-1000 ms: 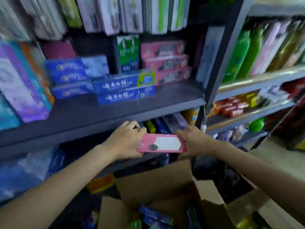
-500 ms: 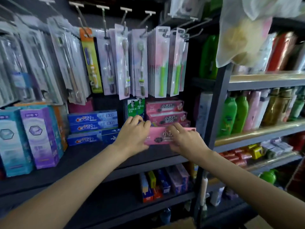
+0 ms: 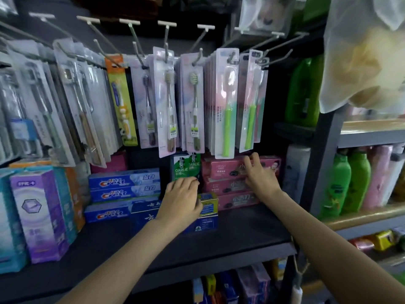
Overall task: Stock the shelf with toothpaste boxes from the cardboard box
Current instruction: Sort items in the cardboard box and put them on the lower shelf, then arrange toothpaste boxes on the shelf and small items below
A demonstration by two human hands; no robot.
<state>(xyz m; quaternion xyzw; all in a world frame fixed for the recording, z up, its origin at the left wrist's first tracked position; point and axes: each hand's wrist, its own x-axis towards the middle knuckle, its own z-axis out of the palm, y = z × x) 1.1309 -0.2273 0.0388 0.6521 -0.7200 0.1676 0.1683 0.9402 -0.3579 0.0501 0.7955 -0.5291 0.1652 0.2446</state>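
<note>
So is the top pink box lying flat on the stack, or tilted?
Flat. The top pink box lies level on the pink stack; the right hand rests on it.

Dim, cool light is falling on the shelf (image 3: 230,229), leaving its back in shadow. Brighter light is glowing through the plastic bag (image 3: 363,62) at upper right. Edges are bending and blurring; the hanging toothbrush packs (image 3: 225,102) are showing soft glare.
</note>
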